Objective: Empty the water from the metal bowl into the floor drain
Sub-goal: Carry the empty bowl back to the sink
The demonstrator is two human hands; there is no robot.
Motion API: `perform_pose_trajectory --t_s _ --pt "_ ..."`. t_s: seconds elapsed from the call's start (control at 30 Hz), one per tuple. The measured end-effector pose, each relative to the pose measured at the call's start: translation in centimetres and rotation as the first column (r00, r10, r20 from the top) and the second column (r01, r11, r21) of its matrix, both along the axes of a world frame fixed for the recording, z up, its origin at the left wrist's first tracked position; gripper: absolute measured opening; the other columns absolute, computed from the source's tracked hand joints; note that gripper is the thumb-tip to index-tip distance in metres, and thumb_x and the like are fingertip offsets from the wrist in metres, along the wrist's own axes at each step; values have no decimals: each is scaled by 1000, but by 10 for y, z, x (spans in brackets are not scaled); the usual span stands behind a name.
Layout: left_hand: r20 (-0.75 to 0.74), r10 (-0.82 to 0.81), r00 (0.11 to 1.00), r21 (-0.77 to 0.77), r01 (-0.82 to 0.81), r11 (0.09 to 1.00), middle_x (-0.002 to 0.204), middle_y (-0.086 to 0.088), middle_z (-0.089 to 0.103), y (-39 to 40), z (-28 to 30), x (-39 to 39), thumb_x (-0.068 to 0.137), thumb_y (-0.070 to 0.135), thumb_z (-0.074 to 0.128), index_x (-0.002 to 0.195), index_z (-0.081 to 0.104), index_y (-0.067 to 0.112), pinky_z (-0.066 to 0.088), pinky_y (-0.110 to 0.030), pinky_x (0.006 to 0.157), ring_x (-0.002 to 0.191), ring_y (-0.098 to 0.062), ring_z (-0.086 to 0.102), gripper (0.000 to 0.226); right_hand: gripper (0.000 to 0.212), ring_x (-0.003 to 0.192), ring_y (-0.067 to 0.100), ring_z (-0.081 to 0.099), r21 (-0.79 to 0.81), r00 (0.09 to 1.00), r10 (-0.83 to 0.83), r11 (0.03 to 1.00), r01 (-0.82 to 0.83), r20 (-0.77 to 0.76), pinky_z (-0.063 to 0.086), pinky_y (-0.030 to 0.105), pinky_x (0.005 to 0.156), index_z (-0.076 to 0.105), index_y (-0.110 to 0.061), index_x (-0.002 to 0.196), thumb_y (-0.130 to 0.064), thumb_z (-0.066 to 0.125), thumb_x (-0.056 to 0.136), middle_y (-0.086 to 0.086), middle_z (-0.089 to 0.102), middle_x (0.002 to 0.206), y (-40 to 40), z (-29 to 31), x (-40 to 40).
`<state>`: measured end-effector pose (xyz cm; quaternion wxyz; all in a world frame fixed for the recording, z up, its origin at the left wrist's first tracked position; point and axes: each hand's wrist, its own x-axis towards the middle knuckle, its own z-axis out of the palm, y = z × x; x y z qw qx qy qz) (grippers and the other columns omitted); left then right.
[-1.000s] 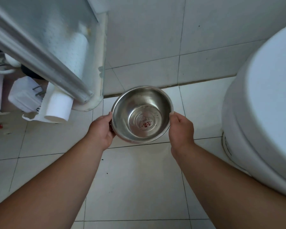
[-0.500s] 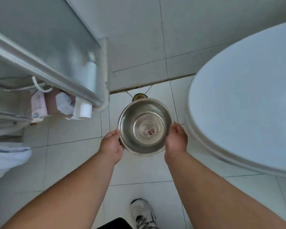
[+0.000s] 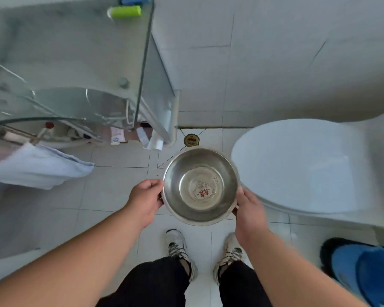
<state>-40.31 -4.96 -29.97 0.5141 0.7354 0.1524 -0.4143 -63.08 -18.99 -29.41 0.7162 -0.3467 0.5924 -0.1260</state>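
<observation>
White tiled floor (image 3: 111, 196): brass drain (image 3: 191, 139), toilet (image 3: 297, 169), sneakers (image 3: 177, 244)

Metal bowl (image 3: 201, 186) held level over the floor tiles, left hand (image 3: 145, 196) at its left rim, right hand (image 3: 249, 208) at its right. Floor drain (image 3: 191, 139) just beyond the bowl, by the wall. Toilet (image 3: 302, 167) right; towel (image 3: 36, 166) far left; shoes (image 3: 180, 247) below the bowl.
</observation>
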Motion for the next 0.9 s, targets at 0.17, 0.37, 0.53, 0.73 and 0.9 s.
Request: perform_pose_trajectory --t_s 0.17,0.37,0.53,0.73,0.9 --pt "40 26 999 -70 -23 997 116 -31 79 14 123 -26 107 7 69 106 73 -3 65 -45 83 94 -34 76 11 29 110 22 73 -89 996 82 993 -84 -23 53 48 105 81 -32 108 -37 53 104 -5 81 109 -8 129 -29" --pt "94 87 992 -177 -69 982 92 -17 84 24 230 -46 105 11 72 101 77 -2 67 -36 71 78 -24 80 14 27 107 17 75 -161 991 114 982 -101 72 53 47 106 80 -28 116 -36 57 105 -3 81 115 -16 239 -41" --pt "189 186 964 -191 -150 970 90 -19 79 40 281 -42 105 18 73 104 78 -2 68 -47 84 80 -29 75 20 27 109 23 74 -195 975 184 968 -158 126 56 46 102 83 -24 110 -30 56 107 2 81 111 -10 286 -20" --pt "233 330 915 -236 -276 932 83 -16 75 73 325 -18 106 18 72 104 77 -4 68 -43 78 75 -26 72 22 26 108 24 75 -215 944 294 942 -259 150 55 50 104 82 -24 112 -31 58 106 1 82 110 -4 319 38" --pt "250 449 858 -269 -384 883 88 -19 79 105 340 14 106 17 72 102 76 -6 69 -46 82 78 -28 74 24 26 114 24 72 -239 916 368 915 -326 162 56 49 103 82 -29 110 -33 57 105 -3 81 111 15 335 96"
